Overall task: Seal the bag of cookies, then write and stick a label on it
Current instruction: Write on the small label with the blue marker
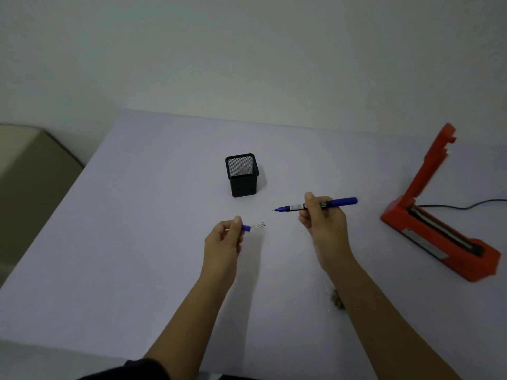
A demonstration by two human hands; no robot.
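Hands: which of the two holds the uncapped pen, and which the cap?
The right hand grips the blue pen, bare tip pointing left. The left hand pinches only the small pen cap, held apart from the tip.

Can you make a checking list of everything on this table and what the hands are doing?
Surface: pale table, mostly bare.
Job's things: blue pen, uncapped, tip pointing left; its cap held apart from it. Orange bag sealer at the right, arm raised. No bag of cookies or label clearly seen.
Clutter: black mesh pen cup, upright, looks empty; small brown bits by the right forearm, too small to tell.
Grippers: left hand pinches the cap; right hand grips the pen's barrel.
Cables: black cord runs from the sealer off the right edge.
Surroundings: plain wall behind; beige box-like thing at the left.
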